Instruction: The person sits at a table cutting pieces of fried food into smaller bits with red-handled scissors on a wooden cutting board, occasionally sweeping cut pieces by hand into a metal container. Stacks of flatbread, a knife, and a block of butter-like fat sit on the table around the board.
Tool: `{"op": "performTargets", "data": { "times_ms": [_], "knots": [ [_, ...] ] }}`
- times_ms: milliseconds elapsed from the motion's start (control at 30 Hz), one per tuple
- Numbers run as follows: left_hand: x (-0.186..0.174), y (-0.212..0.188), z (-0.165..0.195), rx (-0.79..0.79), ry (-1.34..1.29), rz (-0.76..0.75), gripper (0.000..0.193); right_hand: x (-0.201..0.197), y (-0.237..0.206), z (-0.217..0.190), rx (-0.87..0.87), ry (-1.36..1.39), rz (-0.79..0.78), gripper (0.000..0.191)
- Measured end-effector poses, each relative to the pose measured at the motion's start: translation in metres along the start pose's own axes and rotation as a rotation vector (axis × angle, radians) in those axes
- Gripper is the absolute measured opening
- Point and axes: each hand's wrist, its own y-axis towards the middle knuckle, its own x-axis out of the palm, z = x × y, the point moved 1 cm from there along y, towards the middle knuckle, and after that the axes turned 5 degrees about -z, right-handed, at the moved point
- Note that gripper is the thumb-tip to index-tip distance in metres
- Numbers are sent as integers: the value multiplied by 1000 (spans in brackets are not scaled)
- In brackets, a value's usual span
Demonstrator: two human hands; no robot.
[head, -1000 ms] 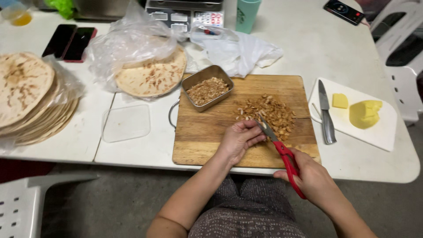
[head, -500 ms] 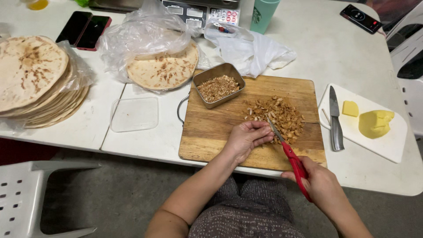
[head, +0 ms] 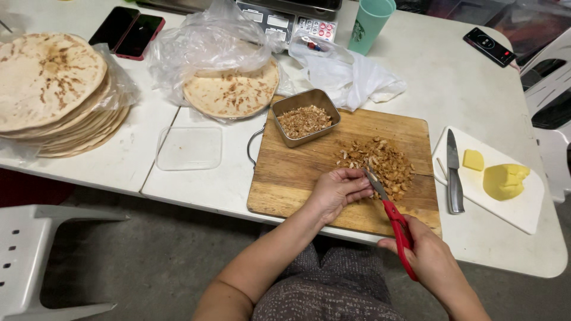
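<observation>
My right hand [head: 429, 259] grips red-handled scissors [head: 392, 215] whose blades point up into a pile of chopped brown nuts [head: 380, 160] on a wooden cutting board [head: 297, 178]. My left hand [head: 338, 189] rests on the board just left of the blades, fingers curled around a small piece of nut at the blade tips. A small metal tin [head: 305, 117] holding finer chopped nuts stands at the board's far left corner.
Flatbreads [head: 231, 92] lie under a clear plastic bag; a bigger stack [head: 50, 89] sits far left. A clear lid [head: 189, 148], two phones [head: 128, 31], a scale [head: 291, 21], a green cup [head: 369, 24]. A white board [head: 511, 208] carries a knife [head: 454, 172] and butter [head: 502, 180].
The view has shifted slightly. My hands and the scissors stay at the near edge of the nut pile, the blades working on a piece held by my left fingers.
</observation>
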Motion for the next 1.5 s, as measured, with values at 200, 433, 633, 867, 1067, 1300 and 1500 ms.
{"op": "performTargets", "data": {
  "times_ms": [200, 433, 633, 867, 1067, 1300, 1500],
  "knots": [
    [-3, 0, -6, -13, 16, 2, 19, 0, -9, 2, 4, -1, 21, 60],
    [0, -2, -5, -41, -20, 5, 18, -9, -16, 5, -198, 144, 70, 73],
    [7, -6, -5, -45, 36, 38, 14, -2, -14, 10, -271, 131, 163, 71],
    [10, -8, -3, -70, -10, 75, 13, 8, -13, 13, -179, 106, 159, 59],
    [14, -11, 1, -45, 33, 69, 13, -1, -15, 14, -197, 129, 92, 72],
    [13, -16, 7, -55, 50, 64, 12, 0, -15, 10, -229, 109, 88, 78],
    [9, -16, 9, -60, 23, 61, 11, 1, -16, 13, -180, 85, 84, 64]
  ]
}}
